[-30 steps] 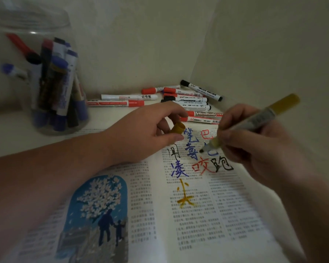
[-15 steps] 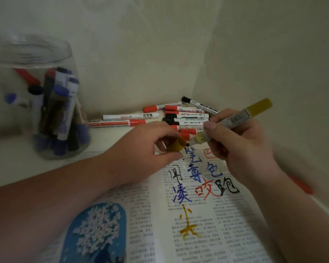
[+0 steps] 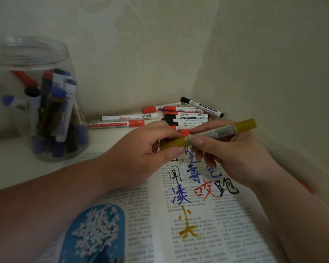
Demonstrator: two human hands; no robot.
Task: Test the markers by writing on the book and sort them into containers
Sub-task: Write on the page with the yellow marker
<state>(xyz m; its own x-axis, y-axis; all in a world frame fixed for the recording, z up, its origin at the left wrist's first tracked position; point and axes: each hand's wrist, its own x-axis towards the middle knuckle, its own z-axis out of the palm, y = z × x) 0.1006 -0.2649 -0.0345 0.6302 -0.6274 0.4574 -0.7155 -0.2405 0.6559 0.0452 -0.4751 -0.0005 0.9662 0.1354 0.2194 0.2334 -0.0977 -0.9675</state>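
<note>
Yellow marker held over open book, mid-scene. Left hand fingers pinch its cap; right hand fingers grip the barrel. Tip hidden. Loose markers far, partly behind hands. Jar far left, cut off, contents blurry.

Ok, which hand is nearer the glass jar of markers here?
Left. The left hand pinches the cap of the yellow marker over the book, right of the jar. The right hand grips the marker's barrel farther right, beyond the left hand.
</note>
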